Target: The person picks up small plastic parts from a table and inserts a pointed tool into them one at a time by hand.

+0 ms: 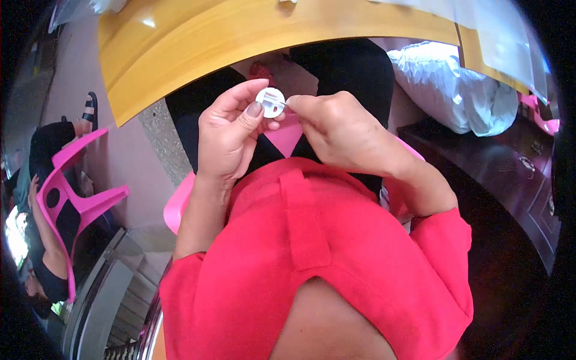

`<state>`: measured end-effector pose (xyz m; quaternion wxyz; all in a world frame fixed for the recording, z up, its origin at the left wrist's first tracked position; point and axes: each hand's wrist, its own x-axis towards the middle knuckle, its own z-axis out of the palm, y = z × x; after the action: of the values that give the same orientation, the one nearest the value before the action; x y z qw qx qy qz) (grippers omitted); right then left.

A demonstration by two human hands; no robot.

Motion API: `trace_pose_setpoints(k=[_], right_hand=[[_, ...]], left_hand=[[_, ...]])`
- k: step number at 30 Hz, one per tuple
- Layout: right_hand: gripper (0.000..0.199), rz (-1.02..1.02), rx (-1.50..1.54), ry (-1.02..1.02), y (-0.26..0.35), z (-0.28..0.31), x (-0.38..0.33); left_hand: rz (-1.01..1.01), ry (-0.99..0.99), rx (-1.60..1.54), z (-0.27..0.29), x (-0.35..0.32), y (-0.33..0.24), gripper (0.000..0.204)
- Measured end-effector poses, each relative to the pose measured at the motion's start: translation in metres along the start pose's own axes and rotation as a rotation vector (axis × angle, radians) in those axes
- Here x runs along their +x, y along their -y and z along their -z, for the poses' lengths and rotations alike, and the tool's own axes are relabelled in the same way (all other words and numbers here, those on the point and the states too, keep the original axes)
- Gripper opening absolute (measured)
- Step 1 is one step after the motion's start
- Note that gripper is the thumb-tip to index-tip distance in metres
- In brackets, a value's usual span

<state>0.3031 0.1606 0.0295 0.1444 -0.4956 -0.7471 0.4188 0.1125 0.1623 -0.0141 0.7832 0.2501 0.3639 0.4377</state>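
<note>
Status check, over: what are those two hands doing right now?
Left hand pinching small white round disc. Right hand fingers at its edge. Nothing blocking, wooden table beyond.

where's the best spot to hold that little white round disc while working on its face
Probably by its rim, from the left. The small white round plastic disc faces the camera, and the left hand already pinches its edge with the thumb low and fingers behind. That leaves the slotted face open to the right hand, whose fingertips meet it from the right.

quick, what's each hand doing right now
Left hand: closed on a small round white plastic disc.
Right hand: fingertips pinched at the disc's edge; whether it holds something cannot be told.
</note>
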Motion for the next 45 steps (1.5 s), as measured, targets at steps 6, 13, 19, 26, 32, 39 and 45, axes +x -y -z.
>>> trace_pose_setpoints(k=[6, 13, 19, 26, 32, 39, 45], right_hand=[[0.02, -0.083, 0.292, 0.015, 0.005, 0.001, 0.003], [0.02, -0.105, 0.342, 0.024, 0.004, -0.001, 0.005], [0.021, -0.091, 0.331, 0.016, 0.003, -0.003, 0.004], [0.023, -0.025, 0.263, -0.029, 0.003, -0.009, 0.002], [0.024, 0.078, 0.109, -0.112, 0.0, -0.017, 0.0], [0.028, 0.141, -0.164, -0.107, 0.006, -0.019, -0.001], [0.023, 0.134, -0.533, -0.08, 0.011, -0.023, -0.002]], left_hand=[[-0.074, 0.005, -0.012, 0.0, -0.002, -0.003, 0.033], [-0.088, -0.018, 0.034, -0.002, -0.004, -0.005, 0.034], [-0.086, -0.004, 0.0, 0.0, -0.003, -0.004, 0.033], [-0.099, 0.015, 0.008, 0.0, -0.003, -0.003, 0.032], [-0.119, 0.014, 0.054, 0.0, -0.002, -0.001, 0.031], [-0.13, -0.015, 0.126, -0.001, -0.006, -0.002, 0.03], [-0.122, -0.077, 0.218, -0.003, -0.005, 0.004, 0.027]])
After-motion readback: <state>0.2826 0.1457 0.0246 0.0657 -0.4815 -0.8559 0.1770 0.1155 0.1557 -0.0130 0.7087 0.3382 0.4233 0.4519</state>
